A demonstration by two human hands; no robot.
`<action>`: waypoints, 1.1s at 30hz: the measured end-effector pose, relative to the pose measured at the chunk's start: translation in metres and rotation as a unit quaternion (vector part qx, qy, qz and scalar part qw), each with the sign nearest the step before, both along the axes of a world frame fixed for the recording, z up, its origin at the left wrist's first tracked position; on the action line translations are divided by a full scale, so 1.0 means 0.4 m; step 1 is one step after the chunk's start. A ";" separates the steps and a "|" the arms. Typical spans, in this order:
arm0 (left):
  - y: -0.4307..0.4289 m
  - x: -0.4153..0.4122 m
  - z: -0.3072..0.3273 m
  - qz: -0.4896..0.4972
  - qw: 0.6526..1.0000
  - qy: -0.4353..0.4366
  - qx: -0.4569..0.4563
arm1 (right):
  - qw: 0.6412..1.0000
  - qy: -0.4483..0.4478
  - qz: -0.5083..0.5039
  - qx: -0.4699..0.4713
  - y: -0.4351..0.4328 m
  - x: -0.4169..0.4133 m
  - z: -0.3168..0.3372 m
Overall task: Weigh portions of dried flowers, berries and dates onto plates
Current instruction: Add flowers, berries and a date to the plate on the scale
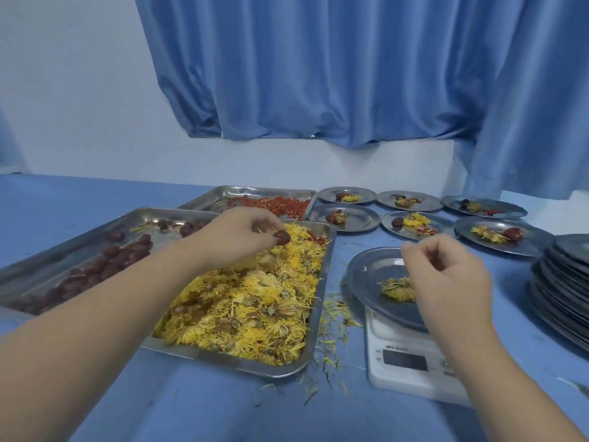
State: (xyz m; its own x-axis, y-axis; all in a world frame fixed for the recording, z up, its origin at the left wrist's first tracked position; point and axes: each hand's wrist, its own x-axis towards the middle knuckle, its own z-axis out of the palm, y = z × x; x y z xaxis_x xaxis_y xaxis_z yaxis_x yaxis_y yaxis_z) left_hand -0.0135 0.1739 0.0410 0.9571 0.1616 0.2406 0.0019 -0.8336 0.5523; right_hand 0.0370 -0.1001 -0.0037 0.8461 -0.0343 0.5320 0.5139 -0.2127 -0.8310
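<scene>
Scale (411,362) carries plate (366,269) with one dried flower (398,288). Right hand (452,279) over it, fingers curled, contents unclear. Left hand (242,234) pinches a date (282,238) above flower tray (318,317). Next: carry date to plate, check reading. Filled plates (414,224) behind.

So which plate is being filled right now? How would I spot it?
Find the white kitchen scale at the table's right edge, beside the tray of yellow dried flowers. The plate sits on top of it. Unlike the six filled plates behind, it holds only one flower, no date.
</scene>
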 end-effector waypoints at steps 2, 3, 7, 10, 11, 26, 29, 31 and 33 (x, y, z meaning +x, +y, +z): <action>-0.082 0.028 0.001 -0.034 0.999 0.003 0.004 | 0.999 0.036 -0.008 0.033 -0.018 0.019 0.005; -0.121 0.044 0.000 -0.049 0.999 0.005 0.007 | 0.998 0.049 -0.007 0.046 -0.025 0.026 0.007; -0.250 0.116 -0.016 -0.099 0.995 0.011 0.021 | 0.996 0.063 -0.011 0.057 -0.039 0.040 0.003; -0.301 0.173 -0.038 -0.105 0.993 0.015 0.044 | 0.997 0.062 -0.024 0.037 -0.045 0.049 -0.004; -0.309 0.190 -0.047 -0.102 0.993 0.018 0.056 | 0.997 0.063 -0.026 0.035 -0.046 0.053 -0.005; -0.119 0.225 0.032 -0.028 0.993 0.032 0.108 | 0.989 0.051 0.081 -0.111 -0.038 0.141 0.061; -0.043 0.241 0.072 0.030 0.994 0.016 0.106 | 0.971 0.048 0.117 -0.202 -0.036 0.186 0.102; 0.008 0.261 0.092 0.070 0.993 0.007 0.092 | 0.959 0.035 0.121 -0.254 -0.030 0.215 0.123; 0.060 0.286 0.111 0.110 0.988 0.000 0.104 | 0.948 0.023 0.126 -0.290 -0.022 0.243 0.139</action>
